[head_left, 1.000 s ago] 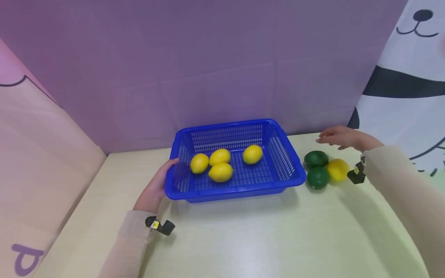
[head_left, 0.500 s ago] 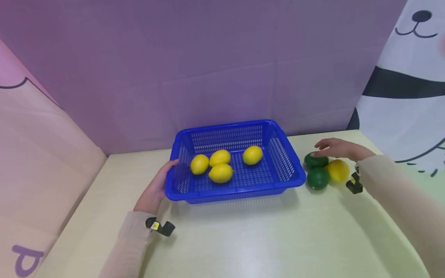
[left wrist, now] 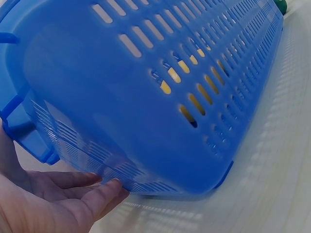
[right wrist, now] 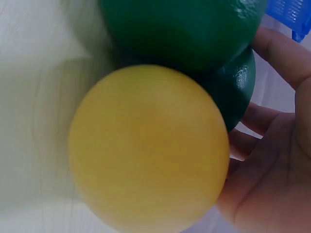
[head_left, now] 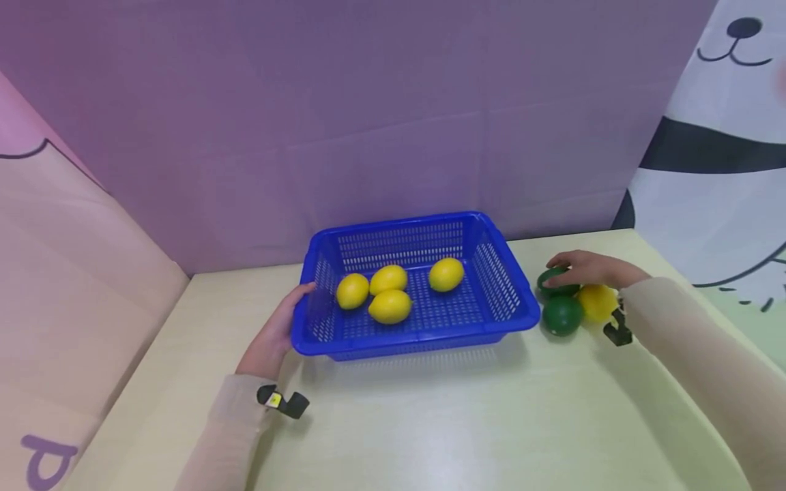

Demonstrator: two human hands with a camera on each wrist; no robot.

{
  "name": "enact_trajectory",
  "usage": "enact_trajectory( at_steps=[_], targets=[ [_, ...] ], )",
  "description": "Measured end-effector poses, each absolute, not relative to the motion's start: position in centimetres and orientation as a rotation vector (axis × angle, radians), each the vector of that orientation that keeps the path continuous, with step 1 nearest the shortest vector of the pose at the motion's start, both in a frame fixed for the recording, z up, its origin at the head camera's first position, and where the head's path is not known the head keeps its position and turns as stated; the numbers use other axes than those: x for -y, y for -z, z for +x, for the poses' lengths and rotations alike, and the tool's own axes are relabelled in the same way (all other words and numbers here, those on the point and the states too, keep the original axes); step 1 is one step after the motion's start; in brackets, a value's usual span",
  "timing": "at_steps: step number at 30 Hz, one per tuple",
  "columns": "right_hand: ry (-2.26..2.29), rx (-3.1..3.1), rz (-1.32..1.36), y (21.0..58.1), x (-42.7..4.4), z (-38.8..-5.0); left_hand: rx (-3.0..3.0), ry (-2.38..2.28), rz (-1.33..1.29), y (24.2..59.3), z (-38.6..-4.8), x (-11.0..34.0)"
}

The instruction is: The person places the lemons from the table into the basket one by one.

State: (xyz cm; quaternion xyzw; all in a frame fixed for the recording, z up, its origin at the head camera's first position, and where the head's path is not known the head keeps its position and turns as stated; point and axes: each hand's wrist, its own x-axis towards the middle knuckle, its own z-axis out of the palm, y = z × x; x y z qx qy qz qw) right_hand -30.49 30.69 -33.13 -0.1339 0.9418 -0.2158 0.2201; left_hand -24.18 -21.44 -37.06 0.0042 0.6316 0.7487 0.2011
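A blue plastic basket holds several yellow lemons. At its left end my left hand grips it, thumb over the rim and fingers against the outside wall. Beyond the basket's right end, my right hand holds the farther of two dark green avocados, thumb on the near side and fingers behind. The second avocado lies in front of it. Next to both, a round yellow fruit sits under the right wrist; the hand partly hides the held avocado.
The basket stands on a pale table near its back edge. A purple cloth hangs right behind. Printed cloths flank the table on the left and right. Each wrist wears a small black camera mount.
My right hand has come down and toward the left from above the green fruit, and its fingers have closed around the far avocado. My left hand and the basket stay put.
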Motion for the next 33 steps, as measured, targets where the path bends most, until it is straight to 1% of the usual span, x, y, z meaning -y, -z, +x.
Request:
enact_trajectory(
  at_steps=[12,33],
  targets=[
    [0.573,-2.580,-0.340,33.43,-30.18,-30.89,-1.758,-2.086,0.018,37.01,-24.16,21.54],
    [0.538,-2.598,-0.363,33.68,-29.99,-31.27,-1.733,-2.100,0.006,37.21,-24.26,21.56]
  ],
)
